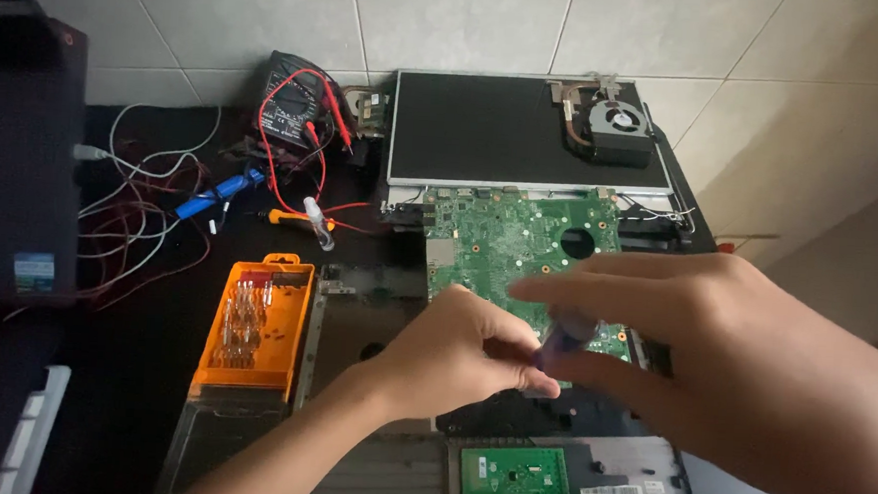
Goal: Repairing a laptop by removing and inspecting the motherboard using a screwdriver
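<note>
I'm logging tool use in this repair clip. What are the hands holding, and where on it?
Both hands, left and right, pinch a small blurred blue-purple object over the green motherboard; grip point unclear.

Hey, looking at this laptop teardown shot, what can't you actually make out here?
Head view, the only one:
- Small dark blue thing between both hands: motion-blurred and mostly covered by fingers, kind unclear.
- Right hand: blurred, so its grip is unclear.
- Lower part of the green motherboard: hidden behind the left hand and right hand.
- Bits in the orange screwdriver bit case: too small to tell apart.
- Laptop base: cut off by the bottom edge.
</note>
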